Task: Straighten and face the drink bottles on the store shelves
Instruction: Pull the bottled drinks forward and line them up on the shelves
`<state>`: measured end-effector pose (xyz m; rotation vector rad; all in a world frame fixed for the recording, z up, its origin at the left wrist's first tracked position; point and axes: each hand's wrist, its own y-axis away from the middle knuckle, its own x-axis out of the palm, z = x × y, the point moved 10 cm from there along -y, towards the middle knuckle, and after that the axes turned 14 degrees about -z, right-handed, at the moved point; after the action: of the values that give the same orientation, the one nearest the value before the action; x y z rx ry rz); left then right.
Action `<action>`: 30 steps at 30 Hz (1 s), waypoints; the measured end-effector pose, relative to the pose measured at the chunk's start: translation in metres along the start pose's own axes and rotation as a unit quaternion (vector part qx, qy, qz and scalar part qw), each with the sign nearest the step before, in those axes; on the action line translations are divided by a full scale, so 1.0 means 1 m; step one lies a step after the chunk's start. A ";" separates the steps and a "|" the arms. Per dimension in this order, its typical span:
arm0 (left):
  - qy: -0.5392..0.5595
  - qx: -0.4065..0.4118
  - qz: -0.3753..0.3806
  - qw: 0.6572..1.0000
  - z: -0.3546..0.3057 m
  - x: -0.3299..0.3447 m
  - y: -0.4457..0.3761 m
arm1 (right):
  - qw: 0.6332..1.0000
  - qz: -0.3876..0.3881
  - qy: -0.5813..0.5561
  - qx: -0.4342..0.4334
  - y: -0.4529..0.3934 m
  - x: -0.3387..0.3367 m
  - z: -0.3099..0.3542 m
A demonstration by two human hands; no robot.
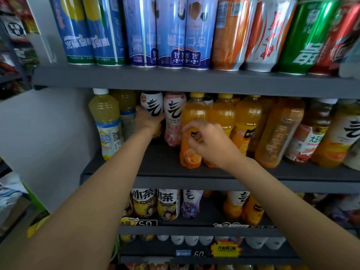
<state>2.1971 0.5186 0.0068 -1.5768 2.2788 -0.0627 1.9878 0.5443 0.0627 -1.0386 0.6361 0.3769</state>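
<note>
Your right hand (209, 142) is nearest, its grip narrow: fingertips pinch the label of the orange juice bottle (191, 131) at the front of the middle shelf (194, 180). Rotate this bottle by the label band until the label faces outward, keeping the base flat on the shelf. Farther in, your left hand (148, 119) holds the white bottle (152, 104), grip closed around its lower body, just beside the pink bottle (174, 117). Draw the white bottle forward level with its neighbour. Avoid nudging the leaning bottles to the right.
</note>
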 end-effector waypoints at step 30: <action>0.022 0.179 0.107 0.978 0.019 -0.034 0.230 | 0.993 0.072 -0.007 0.093 0.089 -0.011 -0.016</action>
<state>2.0078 0.6388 -0.0568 -1.1534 2.2970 -0.4285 1.9238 0.5720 0.0034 -0.8150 0.7221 0.4423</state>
